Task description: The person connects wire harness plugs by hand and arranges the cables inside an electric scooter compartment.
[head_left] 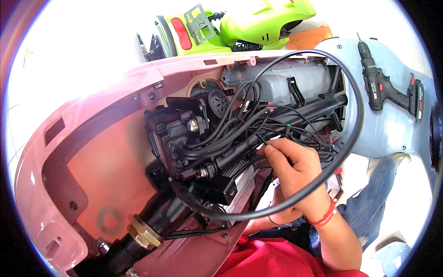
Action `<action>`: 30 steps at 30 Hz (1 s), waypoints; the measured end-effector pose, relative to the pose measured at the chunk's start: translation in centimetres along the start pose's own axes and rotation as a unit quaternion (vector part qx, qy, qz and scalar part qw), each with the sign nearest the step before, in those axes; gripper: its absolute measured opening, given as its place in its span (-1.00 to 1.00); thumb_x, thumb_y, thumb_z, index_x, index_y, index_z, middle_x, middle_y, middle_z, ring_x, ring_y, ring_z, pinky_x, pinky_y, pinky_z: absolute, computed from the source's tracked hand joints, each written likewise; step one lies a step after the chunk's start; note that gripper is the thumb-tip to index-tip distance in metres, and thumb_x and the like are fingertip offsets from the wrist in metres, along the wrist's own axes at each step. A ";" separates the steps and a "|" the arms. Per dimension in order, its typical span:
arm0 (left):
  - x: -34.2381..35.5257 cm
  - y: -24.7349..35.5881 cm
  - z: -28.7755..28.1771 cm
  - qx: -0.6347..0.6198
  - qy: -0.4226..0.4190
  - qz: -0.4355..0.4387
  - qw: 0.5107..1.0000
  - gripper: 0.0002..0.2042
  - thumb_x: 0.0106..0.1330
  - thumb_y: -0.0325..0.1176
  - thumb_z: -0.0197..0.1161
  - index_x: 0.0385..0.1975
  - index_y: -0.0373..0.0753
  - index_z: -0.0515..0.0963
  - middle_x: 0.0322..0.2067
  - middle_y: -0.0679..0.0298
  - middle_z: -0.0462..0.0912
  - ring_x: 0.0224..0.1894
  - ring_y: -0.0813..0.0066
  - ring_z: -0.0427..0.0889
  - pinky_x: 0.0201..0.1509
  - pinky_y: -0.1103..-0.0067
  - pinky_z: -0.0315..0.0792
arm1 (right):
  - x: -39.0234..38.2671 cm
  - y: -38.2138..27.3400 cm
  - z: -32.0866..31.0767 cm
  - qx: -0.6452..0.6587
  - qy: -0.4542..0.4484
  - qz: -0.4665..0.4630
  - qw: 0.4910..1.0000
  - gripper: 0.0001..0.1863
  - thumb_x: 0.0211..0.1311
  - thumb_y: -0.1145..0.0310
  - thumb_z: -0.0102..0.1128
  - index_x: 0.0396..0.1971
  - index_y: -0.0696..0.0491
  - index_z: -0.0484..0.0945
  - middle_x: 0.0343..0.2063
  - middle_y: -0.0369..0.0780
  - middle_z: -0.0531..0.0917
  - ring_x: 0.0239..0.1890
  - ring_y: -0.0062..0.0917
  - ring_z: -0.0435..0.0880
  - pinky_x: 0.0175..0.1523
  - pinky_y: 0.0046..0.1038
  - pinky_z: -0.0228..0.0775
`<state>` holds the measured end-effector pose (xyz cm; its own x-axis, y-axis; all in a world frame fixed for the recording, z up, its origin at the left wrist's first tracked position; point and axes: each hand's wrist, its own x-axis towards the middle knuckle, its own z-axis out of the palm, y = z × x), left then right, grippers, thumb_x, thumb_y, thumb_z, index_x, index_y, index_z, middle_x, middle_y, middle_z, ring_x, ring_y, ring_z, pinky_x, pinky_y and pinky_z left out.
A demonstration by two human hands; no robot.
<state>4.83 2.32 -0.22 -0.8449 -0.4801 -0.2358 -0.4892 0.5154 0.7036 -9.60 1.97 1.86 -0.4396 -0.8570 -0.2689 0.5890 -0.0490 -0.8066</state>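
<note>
Head view, looking down: R hand (297, 166) is mid-frame, thumb & forefinger pinched shut on 1 thin blk cable (261, 139), w/ no gap showing btwn the fingertips. That cable sits at the near edge of a cable bundle (230, 131), centre of frame. L hand (285, 213) is below & behind the R, mostly hidden; can't tell how far open it is or if it has hold of anything.

In the way: 1 thick blk cable loop (361, 108) sweeps round R side & passes in front of the R wrist, which wears a red bracelet (328, 214).

Around: pink body shell (41, 180), lying open, fills L side & holds a blk lock-like unit (161, 134) w/ 2 shiny bolts (193, 125) in view, 1 round grille (218, 103), & a blk tube (168, 207) w/ 1 brass nut (144, 232) at lower L. Upper R: 1 cordless drill (380, 85), blk w/ red bits, on a pale blue panel (364, 134). Bkgd, top: 1 lime-green vehicle (258, 27) w/ 1 red reflector (181, 33), plus 1 orange part (310, 37) beside it. Lower R: 1 jeans leg (369, 203). Cables in bundle: too tangled to count.
</note>
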 end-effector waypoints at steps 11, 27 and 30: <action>0.6 0.7 0.1 -0.031 0.091 0.012 0.995 -0.75 -0.04 -0.40 0.36 -0.35 -0.31 0.53 -0.35 0.10 0.60 -0.36 0.12 0.58 -0.25 0.39 0.46 | -0.2 -0.4 -0.9 0.107 0.103 0.095 0.984 -0.85 0.25 0.46 0.07 -0.40 0.22 0.59 -0.52 -0.28 0.62 -0.43 -0.72 0.52 -0.29 -0.62 0.35; 0.7 0.5 0.1 0.031 0.052 0.025 0.998 -0.78 0.00 -0.54 0.29 -0.30 -0.27 0.54 -0.42 0.14 0.58 -0.35 0.14 0.59 -0.30 0.39 0.44 | 1.1 -1.1 -2.7 0.058 0.016 0.098 0.993 -0.84 0.12 0.46 0.03 -0.52 0.23 0.55 -0.66 -0.28 0.53 -0.56 -0.73 0.44 -0.43 -0.60 0.30; 0.9 0.4 0.0 0.020 0.101 0.043 0.994 -0.80 -0.01 -0.54 0.30 -0.35 -0.26 0.53 -0.45 0.16 0.56 -0.42 0.16 0.54 -0.36 0.39 0.41 | 1.4 -1.3 -2.8 0.037 0.005 0.111 0.993 -0.77 0.19 0.38 0.06 -0.54 0.22 0.55 -0.66 -0.33 0.51 -0.57 -0.72 0.39 -0.46 -0.61 0.23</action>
<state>3.88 2.07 -0.12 -0.8256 -0.5634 -0.0329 -0.4283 0.5876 0.6865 -12.89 2.31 1.07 -0.2990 -0.8461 -0.4413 0.7205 0.1031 -0.6858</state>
